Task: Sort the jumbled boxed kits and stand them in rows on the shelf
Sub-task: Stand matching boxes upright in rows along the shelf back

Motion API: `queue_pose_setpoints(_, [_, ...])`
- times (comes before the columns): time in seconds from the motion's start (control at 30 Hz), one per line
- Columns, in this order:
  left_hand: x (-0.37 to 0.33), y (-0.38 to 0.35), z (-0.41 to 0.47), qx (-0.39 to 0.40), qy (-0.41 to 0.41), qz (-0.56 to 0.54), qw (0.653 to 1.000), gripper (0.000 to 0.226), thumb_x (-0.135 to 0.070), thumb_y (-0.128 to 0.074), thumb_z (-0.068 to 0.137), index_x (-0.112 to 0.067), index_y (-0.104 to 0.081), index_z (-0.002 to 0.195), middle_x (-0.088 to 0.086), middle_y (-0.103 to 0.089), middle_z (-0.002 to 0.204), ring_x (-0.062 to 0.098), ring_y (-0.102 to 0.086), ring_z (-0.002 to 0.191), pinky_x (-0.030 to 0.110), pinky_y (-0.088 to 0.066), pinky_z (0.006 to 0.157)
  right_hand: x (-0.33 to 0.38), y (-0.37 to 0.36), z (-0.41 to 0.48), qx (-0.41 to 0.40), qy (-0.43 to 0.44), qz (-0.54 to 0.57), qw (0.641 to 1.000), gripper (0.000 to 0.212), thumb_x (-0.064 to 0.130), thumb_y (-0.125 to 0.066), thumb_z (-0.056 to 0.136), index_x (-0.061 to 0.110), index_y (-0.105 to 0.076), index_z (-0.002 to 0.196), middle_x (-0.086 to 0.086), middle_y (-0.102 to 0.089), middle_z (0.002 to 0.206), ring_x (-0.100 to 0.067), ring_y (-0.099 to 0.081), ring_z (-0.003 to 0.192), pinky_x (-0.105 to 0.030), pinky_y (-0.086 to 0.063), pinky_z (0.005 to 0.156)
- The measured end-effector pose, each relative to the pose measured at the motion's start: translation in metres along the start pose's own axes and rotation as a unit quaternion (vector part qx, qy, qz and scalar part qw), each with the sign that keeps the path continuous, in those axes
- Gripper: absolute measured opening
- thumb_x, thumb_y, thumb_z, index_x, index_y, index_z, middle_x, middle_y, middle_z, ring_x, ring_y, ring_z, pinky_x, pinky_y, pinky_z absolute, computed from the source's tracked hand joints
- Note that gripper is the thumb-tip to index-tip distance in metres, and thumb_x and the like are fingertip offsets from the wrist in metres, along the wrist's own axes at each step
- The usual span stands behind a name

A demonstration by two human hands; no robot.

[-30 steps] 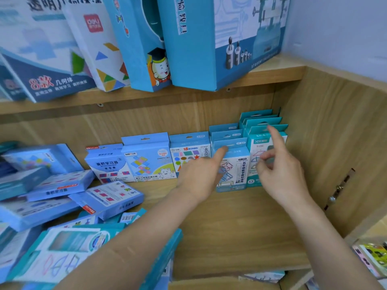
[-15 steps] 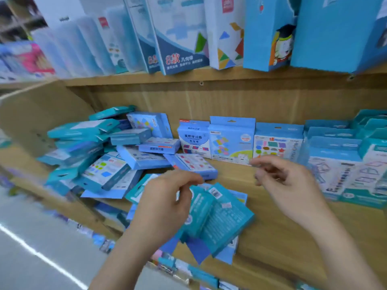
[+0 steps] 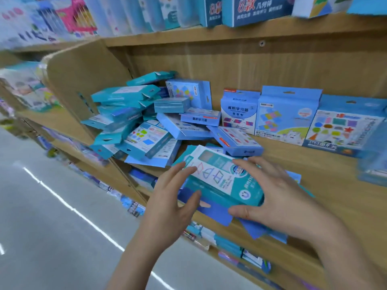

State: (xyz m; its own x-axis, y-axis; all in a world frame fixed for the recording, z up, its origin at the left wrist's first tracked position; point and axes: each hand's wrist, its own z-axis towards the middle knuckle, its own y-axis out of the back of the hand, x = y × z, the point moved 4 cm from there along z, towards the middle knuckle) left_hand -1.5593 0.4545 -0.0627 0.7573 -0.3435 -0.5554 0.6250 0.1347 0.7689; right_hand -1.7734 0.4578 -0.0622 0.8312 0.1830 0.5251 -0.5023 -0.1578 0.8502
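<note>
A teal and white boxed kit [image 3: 219, 176] lies flat near the front edge of the wooden shelf [image 3: 335, 185], on top of flat blue boxes. My right hand [image 3: 272, 193] grips its right end, fingers over the top and thumb under the front edge. My left hand [image 3: 178, 193] reaches its left end with spread fingers, fingertips touching the box. A jumbled heap of blue and teal kits [image 3: 142, 122] fills the shelf's left part. Three blue kits [image 3: 287, 116] stand upright in a row against the back.
A wooden divider panel [image 3: 83, 80] closes the shelf on the left. Larger blue boxes [image 3: 255, 9] stand on the shelf above. More packs [image 3: 230, 245] fill the shelf below. A grey floor [image 3: 52, 216] runs along the left.
The view swung left from the standing rows to the jumbled heap. Both hands dropped to the front of the shelf and closed in on the teal kit; the right hand took hold.
</note>
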Motion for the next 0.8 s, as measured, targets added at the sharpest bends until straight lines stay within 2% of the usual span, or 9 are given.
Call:
queue_pose_setpoints(0.1, [0.015, -0.003, 0.006, 0.01, -0.004, -0.015, 1.0, 0.048, -0.025, -0.068, 0.084, -0.034, -0.052, 0.128, -0.018, -0.043, 0.135, 0.002, -0.037, 0.129, 0.023, -0.036, 0.105, 0.009, -0.005, 0.005, -0.026, -0.024, -0.073, 0.997, 0.093, 0.072, -0.058, 0.069, 0.05, -0.007, 0.143, 0.014, -0.016, 0.151, -0.013, -0.019, 0.138, -0.042, -0.027, 0.111])
queue_pose_setpoints(0.17, [0.022, -0.003, 0.011, 0.017, -0.011, -0.026, 0.999, 0.049, -0.025, -0.067, 0.084, -0.033, -0.05, 0.129, -0.015, -0.044, 0.136, 0.007, -0.041, 0.127, 0.037, -0.045, 0.098, 0.012, -0.005, 0.005, -0.057, -0.046, -0.08, 0.994, 0.09, 0.064, -0.063, 0.068, 0.047, -0.016, 0.142, 0.017, -0.025, 0.147, -0.01, -0.025, 0.136, -0.038, -0.03, 0.109])
queue_pose_setpoints(0.3, [0.024, 0.009, 0.024, -0.027, -0.039, -0.07, 0.996, 0.044, -0.036, -0.065, 0.085, -0.03, -0.05, 0.127, -0.013, -0.054, 0.122, 0.009, -0.051, 0.111, 0.019, -0.043, 0.086, 0.017, 0.011, -0.011, -0.161, -0.088, 0.041, 0.982, 0.074, 0.044, -0.08, 0.058, 0.05, -0.044, 0.122, 0.034, -0.049, 0.115, 0.005, -0.046, 0.107, -0.015, -0.037, 0.085])
queue_pose_setpoints(0.37, [0.021, 0.018, 0.031, -0.029, -0.006, -0.14, 0.99, 0.042, -0.052, -0.059, 0.084, -0.032, -0.053, 0.121, -0.017, -0.06, 0.113, 0.005, -0.056, 0.101, 0.019, -0.045, 0.08, 0.02, 0.018, -0.022, -0.219, -0.104, 0.141, 0.96, 0.066, 0.04, -0.084, 0.056, 0.05, -0.05, 0.112, 0.034, -0.053, 0.109, 0.006, -0.05, 0.101, -0.005, -0.037, 0.076])
queue_pose_setpoints(0.43, [0.012, 0.021, 0.038, 0.03, 0.033, -0.284, 0.958, 0.048, -0.06, -0.059, 0.078, -0.035, -0.052, 0.118, -0.018, -0.065, 0.108, 0.006, -0.061, 0.097, 0.027, -0.051, 0.076, 0.03, 0.021, -0.027, -0.278, -0.108, 0.178, 0.938, 0.063, 0.048, -0.077, 0.053, 0.05, -0.051, 0.11, 0.032, -0.052, 0.113, 0.008, -0.05, 0.103, -0.001, -0.035, 0.076])
queue_pose_setpoints(0.5, [-0.003, 0.02, 0.045, 0.097, 0.053, -0.397, 0.911, 0.05, -0.061, -0.061, 0.078, -0.032, -0.052, 0.118, -0.017, -0.069, 0.104, 0.007, -0.065, 0.094, 0.03, -0.055, 0.075, 0.044, 0.018, -0.024, -0.316, -0.114, 0.134, 0.932, 0.067, 0.054, -0.069, 0.052, 0.048, -0.047, 0.115, 0.029, -0.049, 0.114, 0.012, -0.047, 0.106, -0.001, -0.034, 0.08])
queue_pose_setpoints(0.6, [-0.017, 0.017, 0.057, 0.126, 0.086, -0.492, 0.857, 0.04, -0.039, -0.06, 0.079, -0.021, -0.053, 0.114, -0.007, -0.074, 0.088, 0.012, -0.07, 0.08, 0.024, -0.056, 0.065, 0.068, 0.004, -0.013, -0.349, -0.113, 0.031, 0.93, 0.075, 0.056, -0.064, 0.055, 0.042, -0.041, 0.126, 0.024, -0.042, 0.109, 0.017, -0.04, 0.1, -0.006, -0.033, 0.084])
queue_pose_setpoints(0.7, [-0.015, 0.019, 0.069, 0.099, 0.098, -0.525, 0.839, 0.023, -0.022, -0.056, 0.089, -0.012, -0.054, 0.109, 0.002, -0.075, 0.082, 0.019, -0.071, 0.075, 0.026, -0.057, 0.062, 0.084, -0.007, -0.006, -0.348, -0.127, -0.01, 0.929, 0.082, 0.065, -0.057, 0.059, 0.044, -0.032, 0.134, 0.023, -0.034, 0.118, 0.013, -0.035, 0.106, -0.024, -0.033, 0.091])
queue_pose_setpoints(0.8, [0.0, 0.031, 0.08, 0.049, 0.1, -0.532, 0.84, 0.016, -0.015, -0.052, 0.094, -0.009, -0.054, 0.109, 0.005, -0.075, 0.08, 0.022, -0.072, 0.075, 0.03, -0.058, 0.061, 0.09, -0.006, -0.006, -0.311, -0.113, 0.044, 0.943, 0.088, 0.072, -0.058, 0.059, 0.055, -0.019, 0.136, 0.039, -0.027, 0.127, 0.019, -0.026, 0.122, -0.025, -0.025, 0.098])
